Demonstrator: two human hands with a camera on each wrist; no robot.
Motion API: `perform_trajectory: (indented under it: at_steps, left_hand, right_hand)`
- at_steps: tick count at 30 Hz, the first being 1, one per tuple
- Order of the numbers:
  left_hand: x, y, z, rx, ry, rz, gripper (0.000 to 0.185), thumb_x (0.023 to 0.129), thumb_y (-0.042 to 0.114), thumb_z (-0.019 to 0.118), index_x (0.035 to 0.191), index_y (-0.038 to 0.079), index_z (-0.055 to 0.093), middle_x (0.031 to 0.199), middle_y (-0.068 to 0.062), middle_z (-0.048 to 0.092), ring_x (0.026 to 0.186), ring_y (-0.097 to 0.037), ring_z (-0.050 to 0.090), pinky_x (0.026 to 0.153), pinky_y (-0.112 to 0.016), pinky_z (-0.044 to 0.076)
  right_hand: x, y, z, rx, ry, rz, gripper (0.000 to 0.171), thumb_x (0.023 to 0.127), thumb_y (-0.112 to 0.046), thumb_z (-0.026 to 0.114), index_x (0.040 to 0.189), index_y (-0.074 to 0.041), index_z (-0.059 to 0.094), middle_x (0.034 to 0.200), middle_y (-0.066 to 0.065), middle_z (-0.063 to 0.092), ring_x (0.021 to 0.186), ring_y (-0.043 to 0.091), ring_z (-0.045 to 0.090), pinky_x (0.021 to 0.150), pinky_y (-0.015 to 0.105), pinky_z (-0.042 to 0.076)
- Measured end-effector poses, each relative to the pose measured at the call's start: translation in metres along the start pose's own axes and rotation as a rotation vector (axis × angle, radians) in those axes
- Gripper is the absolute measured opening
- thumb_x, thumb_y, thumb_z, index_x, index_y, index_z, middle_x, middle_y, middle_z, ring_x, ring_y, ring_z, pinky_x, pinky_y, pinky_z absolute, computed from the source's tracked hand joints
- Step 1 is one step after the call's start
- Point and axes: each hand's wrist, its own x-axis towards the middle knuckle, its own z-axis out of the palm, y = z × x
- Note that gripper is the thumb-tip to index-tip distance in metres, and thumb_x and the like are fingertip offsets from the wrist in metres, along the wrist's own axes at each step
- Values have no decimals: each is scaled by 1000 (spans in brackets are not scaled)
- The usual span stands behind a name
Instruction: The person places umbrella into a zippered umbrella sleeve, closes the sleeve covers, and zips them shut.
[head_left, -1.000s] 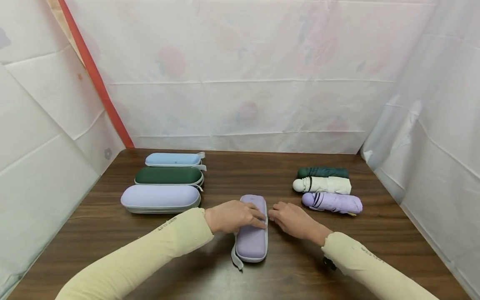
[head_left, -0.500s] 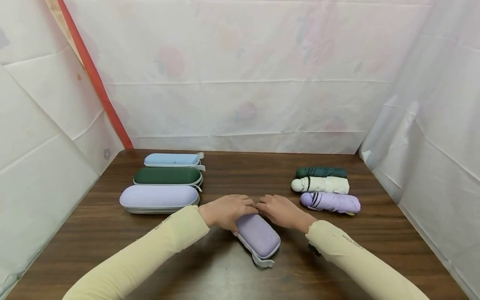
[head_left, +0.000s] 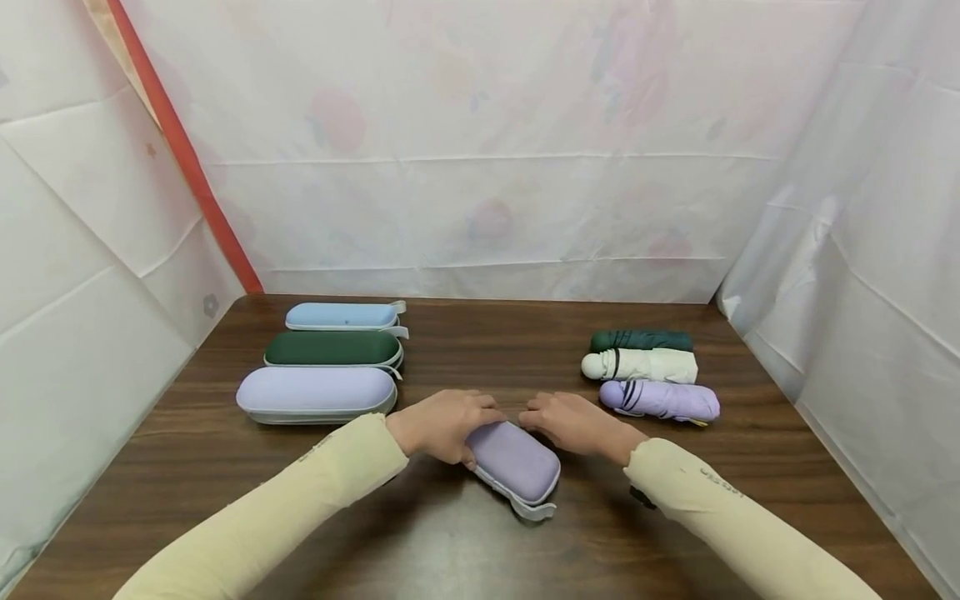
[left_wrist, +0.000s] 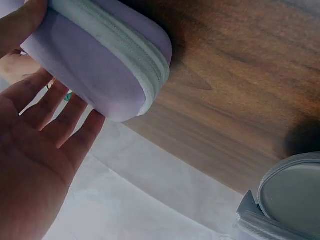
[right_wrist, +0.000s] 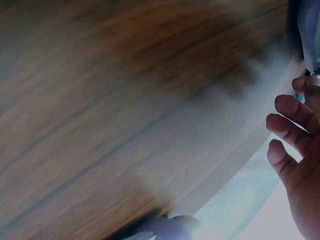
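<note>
The small purple case [head_left: 514,460] lies zipped shut on the tabletop [head_left: 450,550] in front of the person, turned at an angle with its strap end toward the near edge, and both hands are at its far end. The left hand [head_left: 442,423] holds that end, thumb on one side and the fingers [left_wrist: 60,117] lying nearly straight along the other, as the left wrist view shows; the zipper seam there looks fully closed. The right hand [head_left: 573,423] rests beside the same end with its fingers loosely bent; whether they touch the case cannot be told. Judging by this, the case is only being positioned and nothing has been opened yet. To the left, well apart, three larger cases lie in a row: a light blue case [head_left: 343,315] farthest back, a dark green case [head_left: 333,349] and a lavender case [head_left: 316,392], all closed. To the right lie three folded umbrellas, a dark green umbrella [head_left: 641,340], a cream umbrella [head_left: 641,365] and a purple umbrella [head_left: 662,401], the last near the right hand. Nothing stands between the hands and either row
</note>
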Motion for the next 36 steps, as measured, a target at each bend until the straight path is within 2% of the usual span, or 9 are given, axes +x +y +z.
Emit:
perform_trajectory:
  at_steps: [6, 11, 14, 21, 29, 36]
  left_hand:
    - [-6, 2, 2, 45, 39, 4, 67, 70, 33, 82, 127, 7, 59, 112, -6, 59, 102, -21, 57, 88, -35, 46]
    - [-10, 4, 5, 96, 61, -17, 66, 73, 42, 79, 126, 6, 60, 107, -5, 59, 98, -21, 58, 87, -37, 46]
    - [-12, 6, 9, 133, 85, -37, 65, 74, 46, 76, 123, 7, 62, 102, -5, 58, 94, -21, 58, 85, -38, 46]
    - [-14, 11, 17, 223, 198, -35, 60, 72, 53, 74, 109, 7, 65, 87, -3, 56, 80, -19, 57, 73, -35, 47]
    - [-15, 18, 19, 267, 204, -98, 60, 74, 58, 70, 106, 7, 65, 84, -3, 56, 75, -20, 56, 68, -35, 47]
    - [-15, 21, 21, 296, 215, -120, 60, 74, 59, 69, 104, 7, 65, 83, -3, 56, 74, -21, 56, 66, -34, 47]
  right_hand:
    - [-13, 2, -1, -99, -3, -34, 10, 90, -10, 62, 92, -20, 62, 83, -6, 56, 78, 15, 53, 62, 31, 45]
    - [-30, 5, 2, -115, 36, -31, 16, 86, -3, 65, 89, -18, 61, 82, -5, 56, 74, 15, 51, 58, 28, 43]
    - [-40, 5, 4, -82, 72, -20, 19, 83, 0, 66, 86, -18, 59, 80, -5, 54, 74, 15, 51, 58, 28, 43]
    - [-58, -3, 7, 35, 127, 68, 14, 89, -8, 64, 82, -17, 55, 76, -7, 48, 69, 13, 49, 58, 28, 42]
    - [-69, -23, 5, 102, 137, 132, 18, 91, -15, 64, 78, -19, 51, 73, -10, 43, 66, 10, 46, 56, 24, 38]
    - [-72, -45, 3, 161, 151, 176, 18, 91, -18, 64, 78, -24, 53, 72, -15, 44, 67, 6, 46, 56, 23, 38]
